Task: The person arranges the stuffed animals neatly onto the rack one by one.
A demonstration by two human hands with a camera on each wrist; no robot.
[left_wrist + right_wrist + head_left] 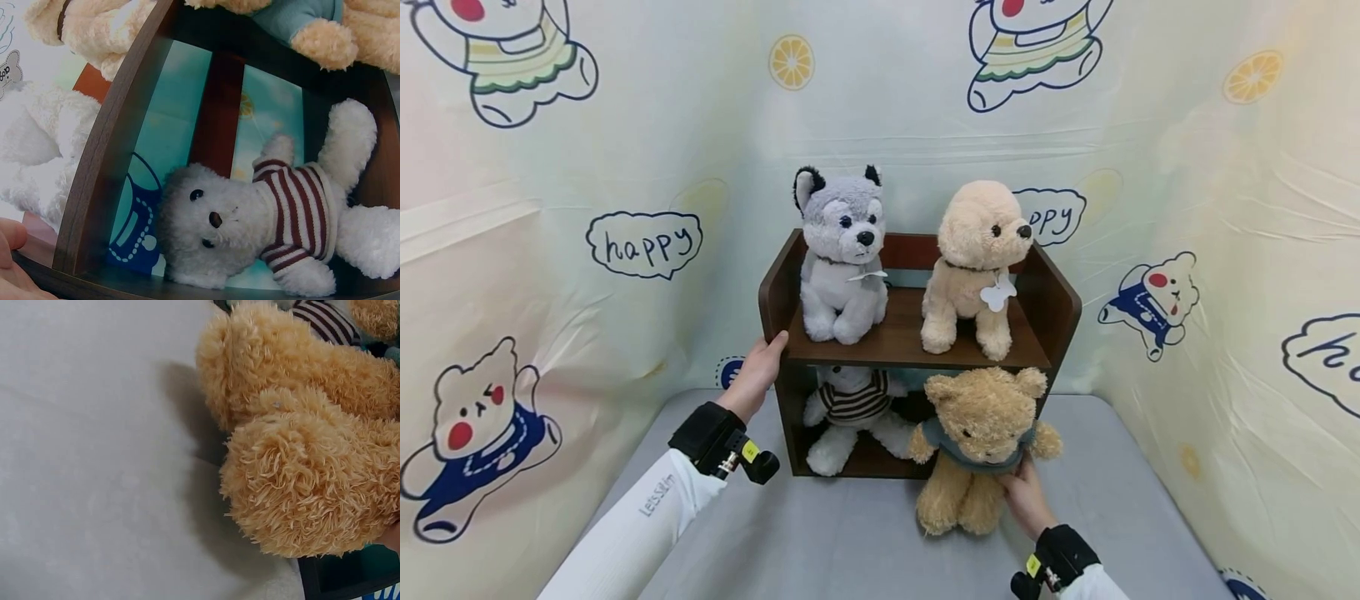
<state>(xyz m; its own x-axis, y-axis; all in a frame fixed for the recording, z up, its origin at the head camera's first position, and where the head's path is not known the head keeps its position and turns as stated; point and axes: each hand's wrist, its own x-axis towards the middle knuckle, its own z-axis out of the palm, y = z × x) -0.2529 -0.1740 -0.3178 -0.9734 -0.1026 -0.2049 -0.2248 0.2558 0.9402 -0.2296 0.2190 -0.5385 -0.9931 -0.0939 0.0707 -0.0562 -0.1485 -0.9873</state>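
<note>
A two-tier brown wooden shelf (910, 354) stands on the grey surface. My left hand (758, 377) grips its left side panel, thumb at the front edge. At the lower right opening, my right hand (1028, 498) holds a tan teddy bear (985, 417) in a blue-grey top low on its side, with the fingers mostly hidden behind the bear. The bear is upright and overlaps the lower compartment's front; its furry legs (300, 475) fill the right wrist view. Inside the lower compartment's left half sits a white plush (219, 219) in a striped shirt.
On the top board sit a grey husky plush (842, 258) at left and a cream dog plush (973, 267) with a white bone-shaped tag at right. Printed cloth walls (880, 108) surround the grey surface (835, 542) at the back and both sides.
</note>
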